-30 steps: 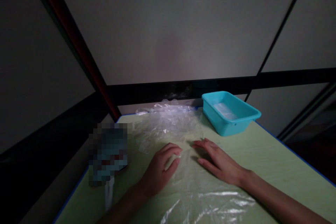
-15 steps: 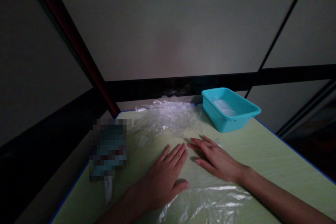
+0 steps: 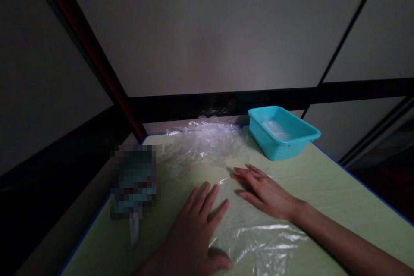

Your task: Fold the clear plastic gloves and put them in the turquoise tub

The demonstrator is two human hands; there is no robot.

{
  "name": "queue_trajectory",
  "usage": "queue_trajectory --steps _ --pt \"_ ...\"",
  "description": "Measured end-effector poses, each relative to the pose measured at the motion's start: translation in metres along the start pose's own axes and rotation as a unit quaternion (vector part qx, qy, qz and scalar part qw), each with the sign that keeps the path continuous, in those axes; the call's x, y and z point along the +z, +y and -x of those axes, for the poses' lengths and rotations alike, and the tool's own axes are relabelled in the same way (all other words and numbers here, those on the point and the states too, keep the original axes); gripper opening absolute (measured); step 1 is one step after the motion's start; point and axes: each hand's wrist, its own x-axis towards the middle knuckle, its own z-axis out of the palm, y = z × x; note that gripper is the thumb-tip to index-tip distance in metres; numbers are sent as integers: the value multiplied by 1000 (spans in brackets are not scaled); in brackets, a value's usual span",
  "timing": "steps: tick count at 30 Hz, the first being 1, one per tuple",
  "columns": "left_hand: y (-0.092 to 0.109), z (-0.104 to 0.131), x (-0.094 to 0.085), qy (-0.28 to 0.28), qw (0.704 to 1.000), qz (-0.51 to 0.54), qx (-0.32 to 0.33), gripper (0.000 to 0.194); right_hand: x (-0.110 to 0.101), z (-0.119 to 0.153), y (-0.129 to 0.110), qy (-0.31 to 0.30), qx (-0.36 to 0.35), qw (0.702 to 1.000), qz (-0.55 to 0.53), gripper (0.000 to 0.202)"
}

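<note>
A clear plastic bag (image 3: 258,241) lies spread flat on the pale green table (image 3: 336,198), its nearer part creased and shiny. My left hand (image 3: 197,228) is palm down over the bag's left side, fingers spread and holding nothing. On the bag's upper right rests my right hand (image 3: 261,192), fingers stretched forward and loosely apart, also without a grip on anything. Whether the left palm presses on the film or hovers just above it, I cannot tell. Beyond both hands is a crumpled heap of clear plastic bags (image 3: 210,138).
At the back right stands a turquoise plastic basin (image 3: 284,148) with a whitish flat item (image 3: 276,130) inside. A blurred-out, greenish package (image 3: 134,185) lies at the left edge. The cabinet wall (image 3: 210,43) rises right behind the table.
My left hand has drawn back toward me and left, and its fingers have spread. My right hand has stayed almost still.
</note>
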Motion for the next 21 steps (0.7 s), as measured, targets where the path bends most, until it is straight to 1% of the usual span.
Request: queue_trajectory --steps 3,6,7,9,11,12,13,15,17,19,21 --pt "1 3 4 0 1000 -2 -6 90 0 0 0 -3 -1 1000 1 46" --pt "-2 5 16 4 1000 -9 6 92 1 1 0 -3 -2 1000 -1 45" --pt "-4 7 20 9 1000 -15 9 90 1 1 0 0 -3 1000 -3 45" --pt "-8 9 26 23 999 -29 10 73 1 1 1 4 -5 1000 -5 44" --pt "-11 13 26 35 999 -32 19 56 1 1 1 6 -6 1000 -6 44" --pt "-11 15 23 36 999 -29 29 54 1 1 1 6 -6 1000 -7 44" --pt "-11 16 18 31 999 -24 38 57 0 1 1 6 -6 1000 -7 45" --pt "-9 17 5 8 999 -15 46 77 0 1 0 5 -6 1000 -6 45" --pt "-4 16 -8 -10 999 -13 27 85 0 1 0 4 -6 1000 -6 44" --pt "1 13 -19 -27 999 -4 20 82 0 1 -1 4 -7 1000 -7 44" --pt "4 10 -25 -39 999 5 28 77 0 0 -1 6 -8 1000 -9 44"
